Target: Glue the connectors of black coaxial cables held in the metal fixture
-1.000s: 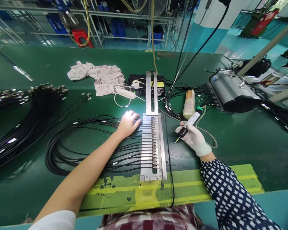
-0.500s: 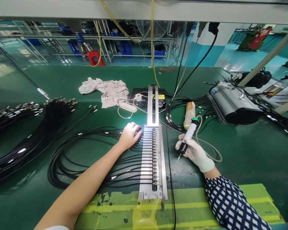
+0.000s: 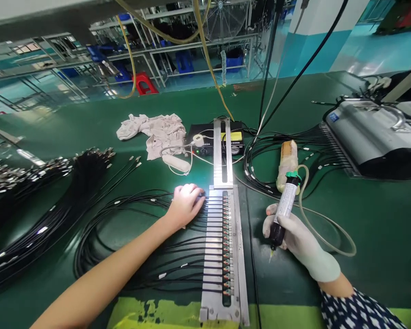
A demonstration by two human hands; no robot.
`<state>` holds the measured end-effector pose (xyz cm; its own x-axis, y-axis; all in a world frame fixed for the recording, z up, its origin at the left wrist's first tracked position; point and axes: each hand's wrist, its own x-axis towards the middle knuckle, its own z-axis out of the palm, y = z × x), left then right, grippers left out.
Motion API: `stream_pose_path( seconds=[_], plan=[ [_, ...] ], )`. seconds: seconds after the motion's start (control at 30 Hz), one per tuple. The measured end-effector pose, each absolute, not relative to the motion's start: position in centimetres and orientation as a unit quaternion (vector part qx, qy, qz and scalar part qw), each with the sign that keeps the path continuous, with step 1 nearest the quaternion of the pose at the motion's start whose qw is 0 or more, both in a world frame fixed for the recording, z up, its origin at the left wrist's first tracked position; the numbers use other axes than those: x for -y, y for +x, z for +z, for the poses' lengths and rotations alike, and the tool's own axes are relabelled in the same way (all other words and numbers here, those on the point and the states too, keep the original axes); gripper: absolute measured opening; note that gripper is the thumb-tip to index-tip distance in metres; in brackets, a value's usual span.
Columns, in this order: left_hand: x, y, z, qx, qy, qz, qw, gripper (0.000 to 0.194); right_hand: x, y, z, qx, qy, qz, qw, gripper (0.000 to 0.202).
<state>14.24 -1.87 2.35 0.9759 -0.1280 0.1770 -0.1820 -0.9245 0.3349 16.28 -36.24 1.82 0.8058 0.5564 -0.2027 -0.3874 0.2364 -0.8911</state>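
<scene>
My bare left hand (image 3: 187,204) rests on the black cables at the upper left edge of the slotted metal fixture (image 3: 214,256), its fingers curled over the cable ends; what they pinch is hidden. A row of black cables lies side by side across the fixture, their tips lined up by its long slot. To the right, my gloved right hand (image 3: 297,235) is wrapped round a dispensing syringe (image 3: 285,203) with a green cap, its needle pointing down over the green table. A slotted metal bar (image 3: 218,160) lies at the fixture's far end.
Thick black cable bundles (image 3: 61,201) lie at the left. Behind are a crumpled cloth (image 3: 164,130) and a black control box (image 3: 200,137). A tape-wrapped block (image 3: 287,160) and a silver weight-like cover (image 3: 376,132) over cables stand at the right. Yellow hoses (image 3: 205,50) hang above.
The camera view has shifted and tilted. My right hand with the syringe appears lower and further right in view. My left hand stays at the fixture's upper left edge.
</scene>
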Motion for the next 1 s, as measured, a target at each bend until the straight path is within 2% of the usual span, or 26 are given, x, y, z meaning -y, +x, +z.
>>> stream_pose_path(
  seconds=[0.17, 0.37, 0.67, 0.8, 0.87, 0.93, 1.0],
  plan=[
    [1.4, 16.3, 3.4, 0.101, 0.967, 0.043, 0.230, 0.024, 36.3, 16.1, 2.0, 0.072, -0.530, 0.328, 0.778, 0.050],
    [2.7, 18.0, 2.3, 0.116, 0.953, 0.033, 0.278, 0.026, 36.4, 16.0, 2.9, 0.027, -0.540, 0.343, 0.768, 0.054],
    [3.1, 18.9, 1.4, 0.099, 0.938, 0.030, 0.330, 0.018, 35.4, 16.7, 2.9, 0.034, -0.555, 0.305, 0.773, 0.047],
    [2.4, 18.3, 2.3, 0.094, 0.930, 0.032, 0.354, 0.019, 34.3, 16.9, 3.3, 0.034, -0.571, 0.292, 0.767, 0.046],
    [1.1, 17.8, 3.7, 0.079, 0.902, 0.019, 0.425, 0.036, 34.0, 17.0, 3.5, 0.038, -0.579, 0.288, 0.762, 0.045],
    [-0.4, 17.5, 5.6, 0.046, 0.809, -0.016, 0.585, 0.060, 33.9, 17.0, 3.7, 0.040, -0.587, 0.288, 0.755, 0.044],
    [-1.3, 17.6, 7.3, -0.001, 0.662, -0.031, 0.749, 0.071, 33.8, 17.1, 3.7, 0.035, -0.588, 0.280, 0.758, 0.042]
  ],
)
